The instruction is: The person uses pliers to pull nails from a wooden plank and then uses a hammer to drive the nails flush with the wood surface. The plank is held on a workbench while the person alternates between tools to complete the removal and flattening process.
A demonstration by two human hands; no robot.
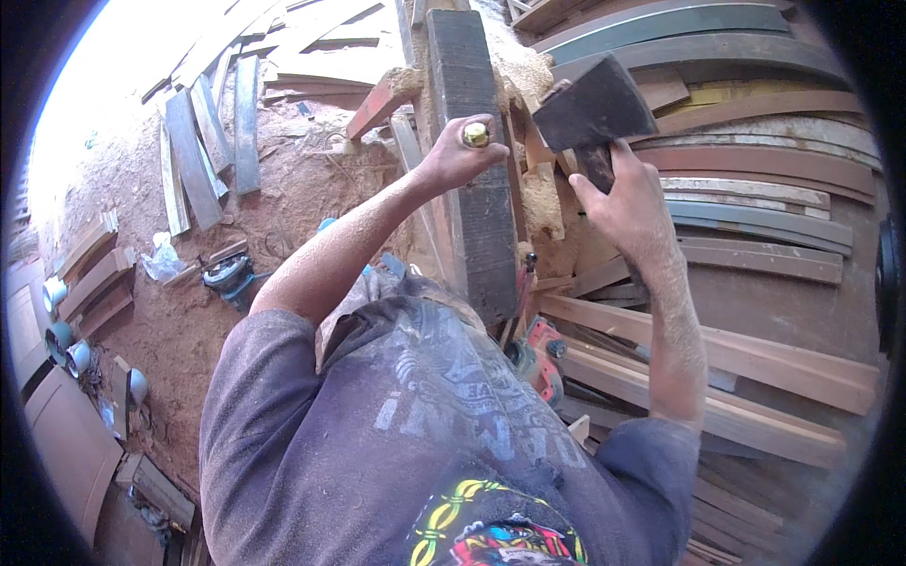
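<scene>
My left hand [460, 156] is closed round an upright handle [476, 135] with a shiny, yellowish round top. Its lower part is hidden by the fist, so I cannot tell the tool's kind. That fist is over a long, dark wooden beam [472, 222], which runs away from my body. To the right of the beam, my right hand [623, 203] grips a hatchet [595, 108] close below its broad dark head. The hatchet is raised, and its handle runs down along my wrist.
Boards and strips [755, 160] are stacked along the right. A reddish wooden support [382, 104] juts out left of the beam. A power tool [229, 274] lies on the sawdust-covered ground at left, and a red tool [545, 354] is beside my shirt. Planks [193, 156] lie farther off.
</scene>
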